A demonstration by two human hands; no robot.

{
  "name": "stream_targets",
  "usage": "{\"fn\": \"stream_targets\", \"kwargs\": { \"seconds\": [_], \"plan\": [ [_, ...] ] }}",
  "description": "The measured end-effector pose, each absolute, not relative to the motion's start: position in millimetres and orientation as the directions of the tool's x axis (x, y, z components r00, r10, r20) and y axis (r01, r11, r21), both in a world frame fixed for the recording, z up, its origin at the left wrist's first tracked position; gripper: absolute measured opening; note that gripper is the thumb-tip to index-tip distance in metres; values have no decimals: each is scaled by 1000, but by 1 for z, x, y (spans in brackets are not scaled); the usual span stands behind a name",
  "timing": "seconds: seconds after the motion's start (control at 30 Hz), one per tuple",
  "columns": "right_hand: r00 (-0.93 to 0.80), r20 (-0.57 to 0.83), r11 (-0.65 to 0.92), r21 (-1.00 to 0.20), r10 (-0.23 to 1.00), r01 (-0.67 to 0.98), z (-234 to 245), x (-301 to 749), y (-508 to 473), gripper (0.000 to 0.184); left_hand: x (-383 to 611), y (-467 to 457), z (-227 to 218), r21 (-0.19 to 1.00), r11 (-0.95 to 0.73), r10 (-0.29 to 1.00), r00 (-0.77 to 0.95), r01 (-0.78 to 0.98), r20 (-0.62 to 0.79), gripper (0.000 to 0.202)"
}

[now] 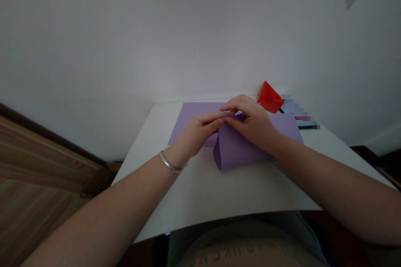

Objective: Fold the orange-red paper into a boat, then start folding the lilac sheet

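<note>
Far left, a wooden panel (34, 158) slants along the edge of the view; next to it, the white worktop (203, 192) runs out towards a plain white wall (156, 50); a silver bangle (169, 162) circles the left wrist. Here's the left grip (196, 131), fingers nearly straight and pointing right, tips up against the paper beside the other hand; can't tell if it's actually pinching anything. Under it lies the purple paper sheet (233, 133), mid-worktop, its long axis running left to right, tilted slightly; a doubled-over section bulges towards the near side, rounded fold at its left end, while the flat part reaches the far left. Now the right grip (252, 123), curled down over the top of the paper, fingers pointing left, closed on a raised fold and meeting the left fingertips. Just beyond it, towards the far right, sits a red folded paper shape (269, 98), pointed tip up, apart from the purple sheet; further right, some pixelated items (299, 112) lie on the worktop, too blurred to name.
</note>
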State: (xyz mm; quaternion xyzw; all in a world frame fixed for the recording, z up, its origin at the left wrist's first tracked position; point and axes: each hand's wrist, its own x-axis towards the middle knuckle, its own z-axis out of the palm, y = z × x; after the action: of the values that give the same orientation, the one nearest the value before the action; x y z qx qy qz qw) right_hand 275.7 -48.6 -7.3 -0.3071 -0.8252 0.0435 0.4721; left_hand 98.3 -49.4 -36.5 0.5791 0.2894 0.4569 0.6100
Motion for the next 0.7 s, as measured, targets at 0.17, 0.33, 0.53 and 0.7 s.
{"fn": "stream_targets", "kwargs": {
  "seconds": [0.17,0.33,0.53,0.7],
  "plan": [
    [-357,760,796,-329,543,509,-2,278,-50,14,94,-58,-27,927,-373,899,260,28,353,22],
    [-416,657,727,-308,629,613,1,284,-49,16,92,-60,-27,875,-446,895,75,187,440,25],
    [-435,633,719,-296,640,629,2,285,-49,22,90,-53,-34,829,-509,852,0,233,523,28],
    [-392,645,709,-351,656,611,2,283,-51,22,92,-54,-32,862,-477,875,1,170,484,28]
  ]
}}
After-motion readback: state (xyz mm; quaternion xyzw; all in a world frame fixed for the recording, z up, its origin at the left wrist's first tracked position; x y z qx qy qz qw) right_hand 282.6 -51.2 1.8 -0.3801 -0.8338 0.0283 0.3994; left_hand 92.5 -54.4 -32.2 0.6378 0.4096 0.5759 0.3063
